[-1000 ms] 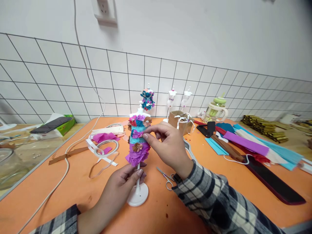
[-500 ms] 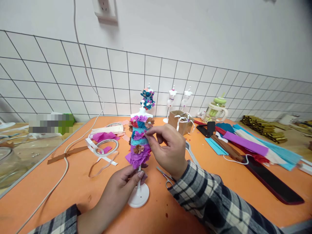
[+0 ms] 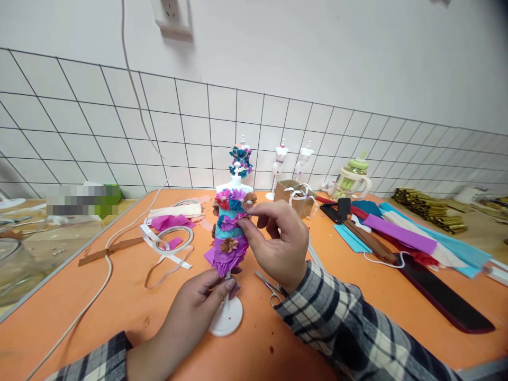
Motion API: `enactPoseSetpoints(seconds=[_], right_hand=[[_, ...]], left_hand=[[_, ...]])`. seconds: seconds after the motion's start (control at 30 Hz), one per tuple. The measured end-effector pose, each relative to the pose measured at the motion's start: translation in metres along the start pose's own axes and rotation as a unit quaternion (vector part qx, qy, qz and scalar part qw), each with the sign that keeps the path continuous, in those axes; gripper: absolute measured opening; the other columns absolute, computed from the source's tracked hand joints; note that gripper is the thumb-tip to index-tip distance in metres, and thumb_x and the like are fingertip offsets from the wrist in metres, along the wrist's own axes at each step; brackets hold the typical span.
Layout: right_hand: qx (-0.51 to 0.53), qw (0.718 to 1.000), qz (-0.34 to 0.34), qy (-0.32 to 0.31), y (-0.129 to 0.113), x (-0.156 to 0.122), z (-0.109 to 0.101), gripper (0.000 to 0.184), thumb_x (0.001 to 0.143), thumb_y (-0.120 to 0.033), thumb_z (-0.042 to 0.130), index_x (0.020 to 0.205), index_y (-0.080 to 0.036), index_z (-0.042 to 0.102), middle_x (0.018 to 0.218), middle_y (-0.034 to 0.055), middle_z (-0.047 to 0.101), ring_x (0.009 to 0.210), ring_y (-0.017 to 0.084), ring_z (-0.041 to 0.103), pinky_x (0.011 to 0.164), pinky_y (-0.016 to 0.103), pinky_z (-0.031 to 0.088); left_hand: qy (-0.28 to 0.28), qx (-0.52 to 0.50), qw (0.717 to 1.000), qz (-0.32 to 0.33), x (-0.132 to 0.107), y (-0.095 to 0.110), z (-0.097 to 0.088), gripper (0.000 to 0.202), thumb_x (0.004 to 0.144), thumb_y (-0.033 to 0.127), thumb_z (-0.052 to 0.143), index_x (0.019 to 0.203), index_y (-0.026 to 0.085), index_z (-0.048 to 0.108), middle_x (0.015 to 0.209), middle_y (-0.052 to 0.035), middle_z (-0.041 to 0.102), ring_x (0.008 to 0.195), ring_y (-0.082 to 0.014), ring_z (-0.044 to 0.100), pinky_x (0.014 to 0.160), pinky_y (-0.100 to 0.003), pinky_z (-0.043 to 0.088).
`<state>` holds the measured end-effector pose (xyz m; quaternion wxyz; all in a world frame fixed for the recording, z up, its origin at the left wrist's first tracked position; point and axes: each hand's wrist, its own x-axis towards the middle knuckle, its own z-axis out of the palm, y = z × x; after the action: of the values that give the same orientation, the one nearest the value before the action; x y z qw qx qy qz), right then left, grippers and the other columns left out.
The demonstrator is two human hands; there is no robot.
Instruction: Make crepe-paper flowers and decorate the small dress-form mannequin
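In the middle of the table stands a small white dress-form mannequin (image 3: 235, 183), leaning slightly right, wearing a blue and purple crepe-paper dress (image 3: 224, 254) with pink, teal and brown paper flowers. My left hand (image 3: 194, 304) is closed round its stand pole, just under the purple ruffled hem. My right hand (image 3: 280, 238) reaches in from the right, thumb and forefinger pinching the edge of a purple paper flower (image 3: 229, 221) at the waist. The fingertips partly cover that edge. Below the left hand shows the round white base (image 3: 227, 317).
Scissors (image 3: 272, 290) lie by the right wrist. Left are a tape roll (image 3: 186, 241) and purple paper scraps (image 3: 169, 222). Behind stand a flower-covered mannequin (image 3: 241, 156), two white mannequins (image 3: 280, 156) and a brown box (image 3: 286, 198). Crepe-paper strips (image 3: 400, 233) and a black tray-like object (image 3: 444, 296) lie right.
The mannequin's top has tilted a little to the right. My right hand has shifted slightly right with it, and its thumb and forefinger look a bit further apart. The left hand stays on the pole.
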<state>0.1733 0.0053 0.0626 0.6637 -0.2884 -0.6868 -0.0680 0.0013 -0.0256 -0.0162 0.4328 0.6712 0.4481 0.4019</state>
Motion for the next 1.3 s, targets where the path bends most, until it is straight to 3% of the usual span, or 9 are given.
enactPoseSetpoints(seconds=[0.17, 0.33, 0.5, 0.63, 0.77, 1.03, 1.17, 1.3], right_hand=[[-0.036, 0.997, -0.063, -0.017, 0.0074, -0.0006, -0.0039, 0.008, 0.088, -0.016, 0.067, 0.093, -0.021, 0.071, 0.077, 0.0009, 0.066, 0.067, 0.011, 0.060, 0.061, 0.023, 0.050], [-0.064, 0.996, -0.040, -0.048, 0.0097, 0.0019, -0.0056, 0.009, 0.091, -0.023, 0.063, 0.090, -0.020, 0.072, 0.072, 0.0010, 0.065, 0.062, 0.011, 0.058, 0.058, 0.025, 0.046], [-0.017, 0.998, 0.000, -0.058, 0.0049, 0.0021, -0.0041, 0.009, 0.089, -0.027, 0.065, 0.092, -0.021, 0.070, 0.067, -0.0013, 0.063, 0.058, 0.011, 0.055, 0.057, 0.025, 0.045], [0.032, 0.998, 0.026, -0.045, 0.0034, 0.0006, -0.0031, 0.016, 0.088, -0.023, 0.066, 0.103, -0.023, 0.070, 0.067, -0.0027, 0.063, 0.054, 0.010, 0.052, 0.054, 0.024, 0.045], [0.039, 0.998, 0.026, -0.033, 0.0045, 0.0019, -0.0049, 0.009, 0.088, -0.020, 0.064, 0.095, -0.022, 0.070, 0.070, -0.0024, 0.063, 0.056, 0.009, 0.052, 0.054, 0.024, 0.044], [-0.064, 0.991, -0.065, -0.096, 0.0070, 0.0007, -0.0065, 0.023, 0.088, -0.020, 0.053, 0.098, -0.019, 0.074, 0.060, -0.0015, 0.057, 0.054, 0.011, 0.049, 0.054, 0.027, 0.038], [-0.045, 0.992, -0.041, -0.110, 0.0062, 0.0001, -0.0055, 0.026, 0.088, -0.017, 0.052, 0.102, -0.018, 0.073, 0.064, -0.0010, 0.061, 0.056, 0.011, 0.052, 0.056, 0.026, 0.041], [0.003, 0.998, 0.010, -0.062, 0.0019, 0.0011, -0.0103, 0.030, 0.087, -0.012, 0.052, 0.104, -0.025, 0.073, 0.066, -0.0023, 0.061, 0.054, 0.011, 0.051, 0.055, 0.025, 0.044]], left_hand=[[-0.001, 0.028, 0.999, 0.016, -0.0003, 0.0017, -0.0008, 0.026, 0.085, 0.037, 0.056, 0.073, 0.018, 0.068, 0.067, -0.0029, 0.066, 0.064, -0.0190, 0.062, 0.060, -0.025, 0.049], [0.006, 0.013, 1.000, 0.005, 0.0007, 0.0025, -0.0005, 0.025, 0.084, 0.038, 0.059, 0.073, 0.018, 0.070, 0.066, -0.0028, 0.067, 0.063, -0.0195, 0.062, 0.059, -0.025, 0.049], [0.019, -0.048, 0.998, -0.036, 0.0034, -0.0014, -0.0015, 0.024, 0.081, 0.041, 0.066, 0.081, 0.018, 0.073, 0.069, -0.0033, 0.070, 0.067, -0.0206, 0.065, 0.063, -0.026, 0.051], [0.023, -0.114, 0.990, -0.079, 0.0045, -0.0023, -0.0012, 0.032, 0.078, 0.044, 0.070, 0.095, 0.017, 0.072, 0.073, -0.0035, 0.073, 0.070, -0.0218, 0.067, 0.066, -0.028, 0.054], [0.026, -0.133, 0.986, -0.095, 0.0039, -0.0008, -0.0003, 0.033, 0.074, 0.045, 0.074, 0.091, 0.017, 0.072, 0.073, -0.0030, 0.073, 0.070, -0.0208, 0.067, 0.066, -0.027, 0.055], [0.023, -0.126, 0.988, -0.087, 0.0042, -0.0004, 0.0005, 0.030, 0.073, 0.047, 0.075, 0.075, 0.017, 0.071, 0.070, -0.0036, 0.073, 0.067, -0.0207, 0.067, 0.063, -0.027, 0.054], [0.018, -0.105, 0.992, -0.074, 0.0045, -0.0045, 0.0006, 0.029, 0.075, 0.046, 0.074, 0.073, 0.018, 0.072, 0.068, -0.0031, 0.072, 0.066, -0.0199, 0.066, 0.062, -0.026, 0.053], [0.024, -0.101, 0.991, -0.082, 0.0061, -0.0057, -0.0016, 0.032, 0.076, 0.048, 0.072, 0.087, 0.018, 0.074, 0.075, -0.0056, 0.076, 0.071, -0.0227, 0.069, 0.067, -0.030, 0.055]])
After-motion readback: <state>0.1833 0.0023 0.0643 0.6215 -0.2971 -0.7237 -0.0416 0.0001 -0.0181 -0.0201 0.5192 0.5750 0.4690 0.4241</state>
